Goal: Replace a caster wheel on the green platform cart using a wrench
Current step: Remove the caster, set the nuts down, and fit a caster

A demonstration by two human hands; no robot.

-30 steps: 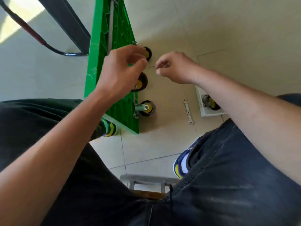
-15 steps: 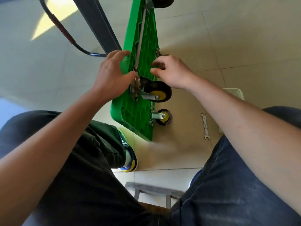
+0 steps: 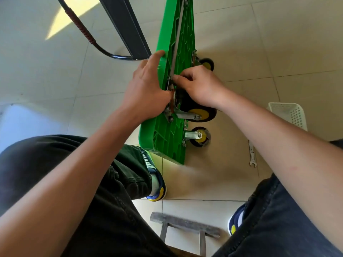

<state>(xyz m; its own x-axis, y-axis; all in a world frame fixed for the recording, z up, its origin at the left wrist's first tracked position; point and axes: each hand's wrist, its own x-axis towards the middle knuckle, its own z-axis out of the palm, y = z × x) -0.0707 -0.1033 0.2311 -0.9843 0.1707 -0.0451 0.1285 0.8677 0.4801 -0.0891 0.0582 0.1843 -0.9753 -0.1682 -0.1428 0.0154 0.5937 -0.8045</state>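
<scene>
Tiled floor, cart (image 3: 172, 134) lying on edge | left hand (image 3: 146, 89) now bracing its rim, fingers straight | right hand (image 3: 200, 86) now pinching at caster (image 3: 196, 113) mount | wrench (image 3: 252, 154) lying unused: hand-threading stage, likely.

The wrench (image 3: 252, 154) lies on the floor (image 3: 278, 52) right of the cart (image 3: 167, 138), near the basket (image 3: 289, 114).
</scene>
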